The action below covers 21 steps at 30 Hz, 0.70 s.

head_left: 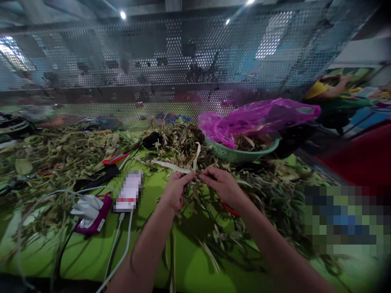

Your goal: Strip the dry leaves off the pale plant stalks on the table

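Near the middle of the view, my left hand (178,189) is closed in a pinch on a dried plant piece with long pale leaf strips (172,166) that stick out to the left and upward. My right hand (221,184) is closed too, thumb and fingertips pressed together just right of the left fingertips; what it pinches is too small to make out. Heaps of dried plant stems (180,142) lie behind both hands. A red loop-like object (229,209) shows partly beneath my right forearm.
Left are a phone (130,189) with white cables, a purple power strip (95,215) with white plugs, and a red-handled tool (116,158). A green basket (242,154) holds a pink plastic bag (259,116). A perforated metal partition (137,73) stands behind; a person's arm (339,87) shows far right.
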Tool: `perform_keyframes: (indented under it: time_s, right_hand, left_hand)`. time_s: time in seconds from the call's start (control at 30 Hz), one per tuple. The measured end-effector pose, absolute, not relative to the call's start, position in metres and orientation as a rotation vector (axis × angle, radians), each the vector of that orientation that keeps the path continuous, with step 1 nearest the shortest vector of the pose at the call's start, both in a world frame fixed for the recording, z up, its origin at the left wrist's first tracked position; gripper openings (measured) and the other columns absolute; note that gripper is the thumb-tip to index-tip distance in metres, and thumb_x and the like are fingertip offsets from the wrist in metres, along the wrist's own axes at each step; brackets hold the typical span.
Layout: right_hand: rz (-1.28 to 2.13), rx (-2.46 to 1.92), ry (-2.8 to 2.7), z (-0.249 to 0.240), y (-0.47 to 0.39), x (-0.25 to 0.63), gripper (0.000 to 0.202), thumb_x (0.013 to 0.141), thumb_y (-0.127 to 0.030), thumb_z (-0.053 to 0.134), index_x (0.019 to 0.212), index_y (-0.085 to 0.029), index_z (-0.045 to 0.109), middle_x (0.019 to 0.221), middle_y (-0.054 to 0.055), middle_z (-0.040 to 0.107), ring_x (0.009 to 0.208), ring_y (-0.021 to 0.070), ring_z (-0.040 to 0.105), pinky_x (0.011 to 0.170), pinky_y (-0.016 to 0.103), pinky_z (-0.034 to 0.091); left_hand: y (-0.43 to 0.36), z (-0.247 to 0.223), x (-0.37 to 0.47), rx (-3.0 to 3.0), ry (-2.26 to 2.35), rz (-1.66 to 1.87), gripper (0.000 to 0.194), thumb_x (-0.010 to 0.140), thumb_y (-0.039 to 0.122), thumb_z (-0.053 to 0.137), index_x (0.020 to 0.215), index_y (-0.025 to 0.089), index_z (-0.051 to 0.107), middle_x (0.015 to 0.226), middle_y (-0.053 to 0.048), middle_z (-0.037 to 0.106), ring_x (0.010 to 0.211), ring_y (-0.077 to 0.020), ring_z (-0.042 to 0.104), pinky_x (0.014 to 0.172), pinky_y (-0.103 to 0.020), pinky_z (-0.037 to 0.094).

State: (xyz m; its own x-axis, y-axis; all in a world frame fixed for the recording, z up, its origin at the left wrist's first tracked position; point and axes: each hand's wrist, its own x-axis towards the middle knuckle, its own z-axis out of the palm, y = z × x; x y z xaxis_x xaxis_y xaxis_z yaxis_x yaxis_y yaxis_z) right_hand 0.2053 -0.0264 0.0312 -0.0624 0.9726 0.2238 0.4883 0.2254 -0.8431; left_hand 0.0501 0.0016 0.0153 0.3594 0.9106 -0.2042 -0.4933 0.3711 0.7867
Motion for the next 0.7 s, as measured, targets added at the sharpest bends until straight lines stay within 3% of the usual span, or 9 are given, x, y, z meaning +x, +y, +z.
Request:
perform_keyframes:
  time_s: [0.2, 0.27, 0.37, 0.57, 0.7]
  right_hand:
    - [0.962, -1.243, -1.454, 0.034, -0.025, 0.204, 0.021, 0.081, -0.039, 0.059, 0.085, -0.019, 0.065, 0.08, 0.0, 0.063, 0.075, 0.0153, 0.055, 0.071, 0.026, 0.043]
    - [0.996, -1.225, -1.37, 0.032, -0.024, 0.205, 0.021, 0.077, -0.04, 0.063, 0.079, -0.019, 0.063, 0.075, 0.0, 0.062, 0.072, 0.0149, 0.055, 0.07, 0.026, 0.044]
    - [1.038, -1.214, -1.265, 0.026, -0.022, 0.205, 0.024, 0.074, -0.042, 0.065, 0.072, -0.019, 0.059, 0.068, -0.002, 0.059, 0.066, 0.0146, 0.054, 0.066, 0.027, 0.045]
    - [1.037, -1.213, -1.137, 0.02, -0.022, 0.199, 0.024, 0.073, -0.043, 0.064, 0.074, -0.019, 0.06, 0.068, 0.001, 0.062, 0.063, 0.0162, 0.055, 0.062, 0.029, 0.046]
    - [0.84, -1.332, -1.273, 0.027, -0.025, 0.204, 0.029, 0.077, -0.045, 0.061, 0.067, -0.018, 0.058, 0.061, -0.001, 0.056, 0.056, 0.0132, 0.048, 0.055, 0.026, 0.04]
  left_hand:
    - [0.004, 0.011, 0.047, 0.924, 0.694, 0.961, 0.031, 0.063, 0.035, 0.077, 0.085, 0.013, 0.072, 0.077, -0.003, 0.07, 0.072, -0.0146, 0.06, 0.073, -0.026, 0.047]
    - [0.002, 0.009, 0.049, 0.939, 0.665, 0.932, 0.031, 0.066, 0.035, 0.075, 0.087, 0.014, 0.072, 0.08, -0.003, 0.07, 0.075, -0.0148, 0.059, 0.076, -0.026, 0.045]
    - [0.0, 0.009, 0.053, 0.914, 0.634, 0.883, 0.029, 0.069, 0.038, 0.072, 0.086, 0.015, 0.071, 0.077, -0.003, 0.068, 0.072, -0.0141, 0.058, 0.075, -0.026, 0.044]
    - [0.001, 0.007, 0.055, 0.957, 0.732, 0.963, 0.028, 0.067, 0.042, 0.072, 0.069, 0.015, 0.065, 0.059, 0.002, 0.056, 0.055, -0.0096, 0.046, 0.06, -0.022, 0.039]
    - [0.0, 0.01, 0.053, 1.046, 0.759, 0.939, 0.028, 0.07, 0.043, 0.069, 0.071, 0.016, 0.066, 0.065, 0.0, 0.06, 0.064, -0.0132, 0.051, 0.067, -0.024, 0.042]
